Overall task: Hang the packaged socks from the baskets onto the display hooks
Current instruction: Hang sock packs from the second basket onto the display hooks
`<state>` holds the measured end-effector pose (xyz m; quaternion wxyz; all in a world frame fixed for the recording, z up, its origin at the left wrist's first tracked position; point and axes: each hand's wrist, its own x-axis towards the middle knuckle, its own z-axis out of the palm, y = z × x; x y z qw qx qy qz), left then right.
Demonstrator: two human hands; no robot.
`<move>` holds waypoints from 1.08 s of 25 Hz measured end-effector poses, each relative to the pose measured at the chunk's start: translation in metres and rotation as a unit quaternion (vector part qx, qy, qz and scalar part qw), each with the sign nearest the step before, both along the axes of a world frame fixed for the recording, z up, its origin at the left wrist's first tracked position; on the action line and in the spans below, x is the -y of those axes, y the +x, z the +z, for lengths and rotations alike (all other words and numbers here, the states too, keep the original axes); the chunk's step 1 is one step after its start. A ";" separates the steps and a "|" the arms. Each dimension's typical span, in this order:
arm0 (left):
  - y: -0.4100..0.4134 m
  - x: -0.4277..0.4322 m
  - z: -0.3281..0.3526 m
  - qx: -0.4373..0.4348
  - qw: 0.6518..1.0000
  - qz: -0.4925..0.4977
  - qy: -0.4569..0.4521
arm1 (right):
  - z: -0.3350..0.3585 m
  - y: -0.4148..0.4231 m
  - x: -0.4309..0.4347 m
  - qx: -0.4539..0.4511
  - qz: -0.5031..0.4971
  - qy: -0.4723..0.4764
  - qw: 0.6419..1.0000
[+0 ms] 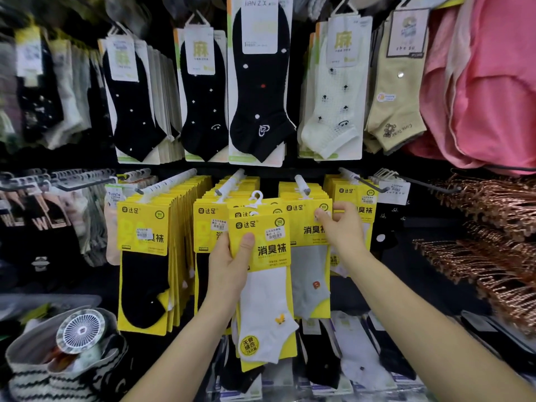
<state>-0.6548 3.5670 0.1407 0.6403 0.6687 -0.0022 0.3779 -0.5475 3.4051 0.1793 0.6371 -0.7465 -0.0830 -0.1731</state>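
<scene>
1. The white-sock pack (265, 285) is held up before the hung yellow packs, not yet on a hook (301, 182).
2. It is pinched by the left hand (232, 265), thumb on the card front and fingers hidden behind.
3. The hung grey-sock pack (310, 265) is pinched at its card edge by the right hand (345, 227).

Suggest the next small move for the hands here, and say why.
Probably lift the yellow-carded white sock pack in the left hand until its white plastic hanger slips onto a display peg: the hanger is unhooked, near the peg tips, while the right hand holds the hung grey sock pack.
</scene>
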 end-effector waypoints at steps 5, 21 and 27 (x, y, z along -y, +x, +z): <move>0.010 0.016 0.001 -0.004 1.000 -0.014 0.004 | -0.017 -0.030 0.004 0.116 0.070 -0.004 0.991; 0.023 0.036 -0.002 -0.043 0.998 -0.029 0.024 | 0.023 -0.038 0.027 0.137 0.132 -0.194 0.962; 0.021 0.031 -0.001 -0.050 0.997 -0.053 0.025 | 0.043 -0.033 0.022 0.134 0.138 -0.259 0.947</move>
